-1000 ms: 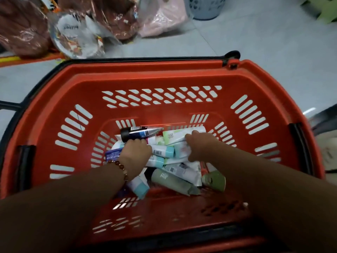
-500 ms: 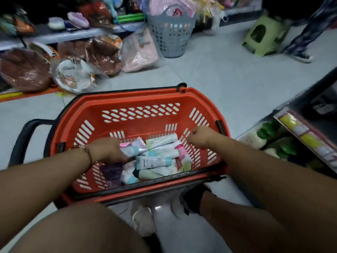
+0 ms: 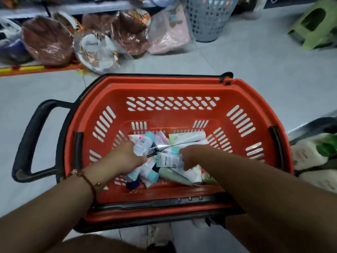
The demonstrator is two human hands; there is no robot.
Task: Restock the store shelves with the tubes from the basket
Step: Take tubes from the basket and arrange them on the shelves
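Observation:
An orange shopping basket [image 3: 116, 99] stands on the floor in front of me with several cosmetic tubes heaped in its bottom. My left hand [image 3: 125, 155] is down in the heap, closed around a clear tube with a light blue cap [image 3: 144, 144]. My right hand [image 3: 191, 156] is beside it, fingers curled on a white tube with a printed label [image 3: 167, 159]. A pale green tube [image 3: 184, 137] lies behind the hands, and a grey-green one [image 3: 173, 175] lies in front of them.
The basket's black handle [image 3: 27, 143] sticks out to the left. Wrapped goods [image 3: 47, 41] lie along the far floor, with a grey laundry basket [image 3: 209, 19] and a green stool [image 3: 315, 24] beyond. A low shelf with green-capped bottles [image 3: 326, 147] is at right.
The view has come closer to the basket again. My left hand has lifted the blue-capped tube out of the heap, and my right hand has moved from the basket's right wall into the tubes.

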